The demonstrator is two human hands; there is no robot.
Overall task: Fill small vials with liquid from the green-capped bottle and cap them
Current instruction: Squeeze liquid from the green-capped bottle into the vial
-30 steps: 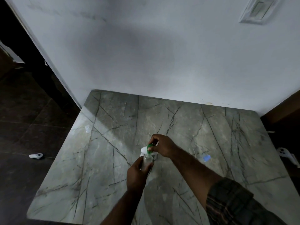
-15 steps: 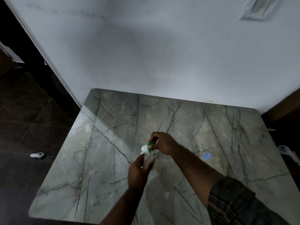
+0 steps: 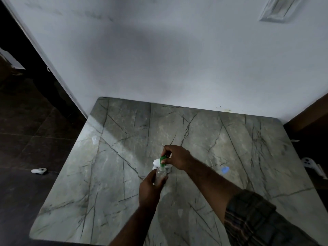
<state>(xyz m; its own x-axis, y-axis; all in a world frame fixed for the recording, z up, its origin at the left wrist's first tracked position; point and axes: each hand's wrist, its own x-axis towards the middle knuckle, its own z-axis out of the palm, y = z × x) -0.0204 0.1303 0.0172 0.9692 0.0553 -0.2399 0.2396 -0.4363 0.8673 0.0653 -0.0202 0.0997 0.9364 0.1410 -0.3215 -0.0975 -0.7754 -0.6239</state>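
A small clear bottle [image 3: 160,175] stands upright over the middle of the marble table [image 3: 124,142], and my left hand [image 3: 150,189] grips its body from below. My right hand [image 3: 175,157] pinches the green cap [image 3: 162,159] at the bottle's top with thumb and fingertips. Just behind the bottle sits a small white object [image 3: 156,163], partly hidden by the bottle and my right hand. A small clear vial [image 3: 94,139] lies near the table's left edge. A blue cap [image 3: 225,169] lies to the right of my right forearm.
A white wall rises straight behind the table. Dark floor lies to the left, with a white controller [image 3: 39,170] on it. Another white controller [image 3: 312,165] sits off the table's right edge.
Both hands and the bottle stay nearly in place; my right fingers have shifted slightly on the green cap.
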